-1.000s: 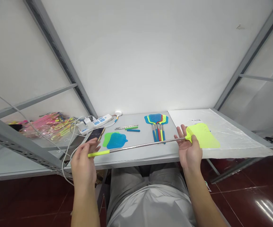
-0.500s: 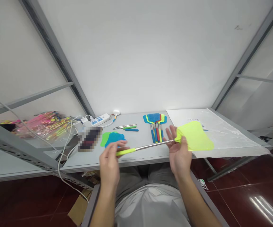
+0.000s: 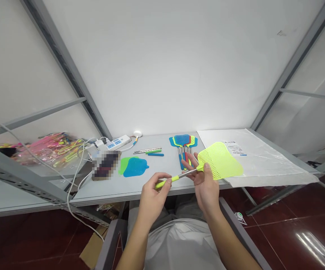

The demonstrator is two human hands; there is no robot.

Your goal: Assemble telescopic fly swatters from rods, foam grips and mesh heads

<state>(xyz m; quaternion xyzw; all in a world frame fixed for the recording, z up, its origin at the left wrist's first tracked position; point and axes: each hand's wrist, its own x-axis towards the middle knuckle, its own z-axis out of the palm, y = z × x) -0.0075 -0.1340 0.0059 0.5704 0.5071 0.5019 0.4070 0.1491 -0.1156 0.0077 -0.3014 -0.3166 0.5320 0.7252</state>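
Observation:
A yellow fly swatter [image 3: 221,161] with a metal telescopic shaft is held between both hands. My left hand [image 3: 155,191] is closed round its yellow grip. At the neck of the swatter head, my right hand [image 3: 205,183] pinches with the thumb, its other fingers spread behind the shaft. Beyond my right hand lies a fan of finished-looking fly swatters [image 3: 183,140] in blue, yellow and red, their handles partly hidden by my fingers. To the left rest a blue swatter head [image 3: 135,167] over a green one [image 3: 123,165], and loose metal-and-plastic handles [image 3: 153,152].
A white power strip [image 3: 119,142] with plugs and cables stands at the back left, beside a blurred dark object [image 3: 106,167]. Bagged colourful items [image 3: 58,148] lie on the far-left shelf. A white plastic sheet [image 3: 258,157] covers the table's right side.
The swatter's shaft has become much shorter, its grip now close to the head. My left hand moved right with the grip; my right hand shifted slightly left.

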